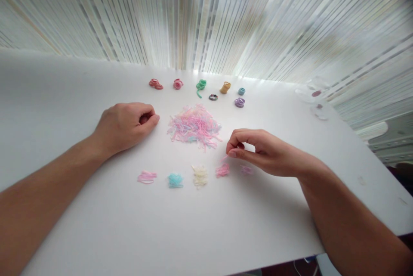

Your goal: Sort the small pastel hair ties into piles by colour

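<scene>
My right hand [258,151] pinches a small pink strand [223,158] between thumb and forefinger, just above a little bright pink pile [222,170]. Curled closed, my left hand [125,125] rests on the white table, left of a large heap of mixed pastel strands [195,126]; whether it holds anything is hidden. In a row nearer me lie small piles: light pink [147,177], light blue [175,180], cream [200,177], the bright pink one, and pale purple [247,169], beside my right hand.
Coiled bands in red [155,84], pink [177,84], green [201,85], yellow [225,88], blue [241,91] and purple [239,102] line the table's [97,224] far side, with a dark beaded ring [213,97]. Clear plastic items [318,95] sit far right. A striped curtain [180,17] hangs behind.
</scene>
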`<state>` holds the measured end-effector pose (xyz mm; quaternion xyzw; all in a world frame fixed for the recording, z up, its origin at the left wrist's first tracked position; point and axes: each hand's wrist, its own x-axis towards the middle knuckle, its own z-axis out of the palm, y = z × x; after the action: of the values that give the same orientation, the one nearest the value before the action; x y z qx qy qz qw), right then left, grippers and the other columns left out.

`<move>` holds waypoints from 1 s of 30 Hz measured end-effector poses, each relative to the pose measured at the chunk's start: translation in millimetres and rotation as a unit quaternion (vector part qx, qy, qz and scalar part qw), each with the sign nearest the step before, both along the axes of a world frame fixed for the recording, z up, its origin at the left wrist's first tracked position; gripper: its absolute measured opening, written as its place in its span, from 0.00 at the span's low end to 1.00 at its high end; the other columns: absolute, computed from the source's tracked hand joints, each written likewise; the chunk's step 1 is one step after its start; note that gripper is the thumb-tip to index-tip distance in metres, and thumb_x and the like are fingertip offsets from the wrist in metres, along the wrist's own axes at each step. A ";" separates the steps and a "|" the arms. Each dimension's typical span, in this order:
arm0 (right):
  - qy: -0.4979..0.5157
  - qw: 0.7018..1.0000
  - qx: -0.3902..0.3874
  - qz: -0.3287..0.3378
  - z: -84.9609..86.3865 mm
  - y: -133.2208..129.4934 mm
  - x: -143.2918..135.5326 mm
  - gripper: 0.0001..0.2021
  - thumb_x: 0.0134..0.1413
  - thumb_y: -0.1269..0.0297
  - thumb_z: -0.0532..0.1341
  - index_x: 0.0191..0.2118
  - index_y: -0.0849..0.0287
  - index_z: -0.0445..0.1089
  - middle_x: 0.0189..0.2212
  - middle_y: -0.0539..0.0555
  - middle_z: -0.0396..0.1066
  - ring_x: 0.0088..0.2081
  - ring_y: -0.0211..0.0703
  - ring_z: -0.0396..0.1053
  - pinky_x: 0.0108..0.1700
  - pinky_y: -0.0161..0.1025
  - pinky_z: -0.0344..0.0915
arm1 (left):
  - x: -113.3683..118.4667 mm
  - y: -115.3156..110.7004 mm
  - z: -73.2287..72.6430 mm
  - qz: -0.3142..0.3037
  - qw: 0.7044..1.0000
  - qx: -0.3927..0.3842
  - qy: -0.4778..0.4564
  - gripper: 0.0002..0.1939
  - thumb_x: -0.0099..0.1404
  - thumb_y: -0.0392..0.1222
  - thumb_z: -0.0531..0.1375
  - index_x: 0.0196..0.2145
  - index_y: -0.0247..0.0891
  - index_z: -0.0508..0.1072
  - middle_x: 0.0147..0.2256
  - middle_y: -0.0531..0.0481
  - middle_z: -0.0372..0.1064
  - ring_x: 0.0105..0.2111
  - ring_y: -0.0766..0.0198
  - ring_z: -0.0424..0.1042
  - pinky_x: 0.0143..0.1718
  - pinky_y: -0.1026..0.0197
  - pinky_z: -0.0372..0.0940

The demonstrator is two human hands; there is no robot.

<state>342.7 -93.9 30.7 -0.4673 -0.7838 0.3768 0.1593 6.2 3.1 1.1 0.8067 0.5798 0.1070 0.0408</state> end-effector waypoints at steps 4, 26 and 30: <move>0.001 1.000 -0.003 0.014 0.6 -0.2 -0.8 0.07 0.69 0.63 0.62 0.37 0.57 0.74 0.34 0.51 0.73 0.34 0.38 0.66 0.37 0.36 0.63 | 0.6 0.2 -0.5 0.002 1.000 0.002 0.000 0.19 0.66 0.56 0.51 0.31 0.43 0.74 0.30 0.49 0.73 0.30 0.58 0.68 0.33 0.57 0.54; -0.063 0.995 0.026 0.073 4.1 -2.2 -2.4 0.06 0.65 0.69 0.63 0.39 0.57 0.78 0.35 0.53 0.77 0.35 0.41 0.69 0.39 0.39 0.64 | 0.0 -1.2 0.7 -0.004 1.000 0.003 -0.010 0.17 0.67 0.55 0.52 0.31 0.41 0.72 0.30 0.50 0.71 0.30 0.61 0.64 0.33 0.57 0.53; -0.043 0.997 0.027 0.051 4.0 -1.6 -1.9 0.05 0.64 0.68 0.63 0.36 0.57 0.77 0.32 0.53 0.75 0.33 0.40 0.67 0.37 0.39 0.63 | 0.6 -1.9 1.1 -0.009 1.000 0.000 -0.012 0.17 0.67 0.54 0.53 0.31 0.41 0.72 0.29 0.50 0.71 0.29 0.62 0.63 0.33 0.57 0.53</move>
<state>340.8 -95.5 34.8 -0.4377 -0.8227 0.3429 0.1187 6.8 1.2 2.2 0.8104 0.5721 0.1165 0.0483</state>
